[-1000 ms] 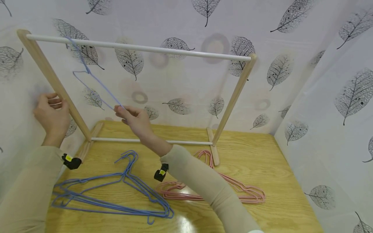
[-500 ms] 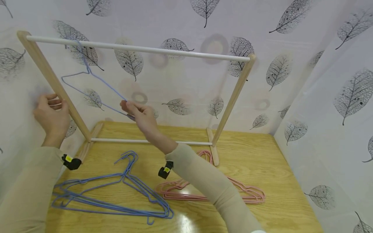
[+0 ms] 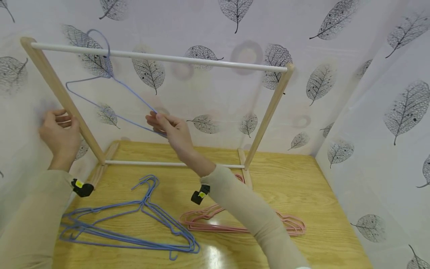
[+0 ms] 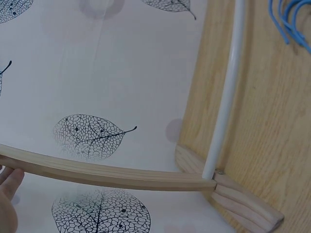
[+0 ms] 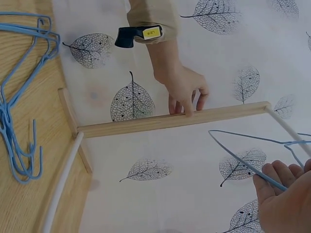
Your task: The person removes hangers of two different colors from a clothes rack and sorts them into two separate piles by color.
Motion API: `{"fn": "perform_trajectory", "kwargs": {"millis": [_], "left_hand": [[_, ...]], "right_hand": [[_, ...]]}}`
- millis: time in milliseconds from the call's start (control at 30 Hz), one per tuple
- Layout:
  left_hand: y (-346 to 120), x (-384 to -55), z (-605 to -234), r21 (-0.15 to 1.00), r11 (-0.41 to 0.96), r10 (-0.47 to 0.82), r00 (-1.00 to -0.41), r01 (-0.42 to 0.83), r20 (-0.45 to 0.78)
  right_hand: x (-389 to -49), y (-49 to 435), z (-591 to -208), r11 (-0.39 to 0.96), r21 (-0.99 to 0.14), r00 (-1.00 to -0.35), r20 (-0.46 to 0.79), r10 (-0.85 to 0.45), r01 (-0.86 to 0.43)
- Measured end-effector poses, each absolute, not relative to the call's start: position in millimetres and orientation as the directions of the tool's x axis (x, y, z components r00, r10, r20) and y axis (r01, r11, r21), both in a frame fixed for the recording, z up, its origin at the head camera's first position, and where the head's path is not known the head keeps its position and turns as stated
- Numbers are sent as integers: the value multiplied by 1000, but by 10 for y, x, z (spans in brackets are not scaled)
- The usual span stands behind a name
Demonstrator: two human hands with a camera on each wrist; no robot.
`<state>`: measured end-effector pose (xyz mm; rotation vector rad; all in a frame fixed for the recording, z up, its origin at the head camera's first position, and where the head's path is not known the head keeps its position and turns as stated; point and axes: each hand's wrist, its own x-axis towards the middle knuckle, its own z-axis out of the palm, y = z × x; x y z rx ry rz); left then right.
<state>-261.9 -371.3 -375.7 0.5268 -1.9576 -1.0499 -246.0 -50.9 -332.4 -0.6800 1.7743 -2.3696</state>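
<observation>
My right hand pinches a blue clothes hanger at its right shoulder, thumb in front. The hanger slants at the left part of the rack's white top rail; its hook arcs above the rail and its neck overlaps the rail in the head view. At the left, my left hand holds the wooden side post of the rack at mid-height. From the right wrist view, the left hand's thumb lies at the post's near side, other fingers partly hidden behind it.
Several blue hangers lie stacked on the wood-grain table before the rack. Several pink hangers lie to their right, partly covered by the right sleeve. A white lower bar joins the posts; leaf-print sheeting stands close behind.
My right hand has moved right with the blue hanger. The hanger has swung flatter to view, and its hook has risen from the rail's level to above it. The left hand stays put.
</observation>
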Motion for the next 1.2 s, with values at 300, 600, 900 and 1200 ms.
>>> {"fn": "perform_trajectory", "kwargs": {"millis": [300, 600, 900, 1200], "left_hand": [[-3698, -2600, -3743, 827, 562, -680, -564, 10, 469], [-3631, -2572, -3711, 821, 570, -686, -544, 9, 483], [-3696, -2609, -3750, 822, 569, -682, -556, 5, 475], [-3753, -2660, -3788, 823, 566, -674, -551, 41, 491]], "right_hand": [[-2388, -268, -3232, -378, -908, -893, 312, -324, -180], [-2312, 59, -3220, -416, -884, -885, 355, -299, -214], [-2194, 455, -3267, -419, -883, -883, 357, -304, -213], [-2018, 905, -3415, -403, -909, -900, 262, -349, -108]]}}
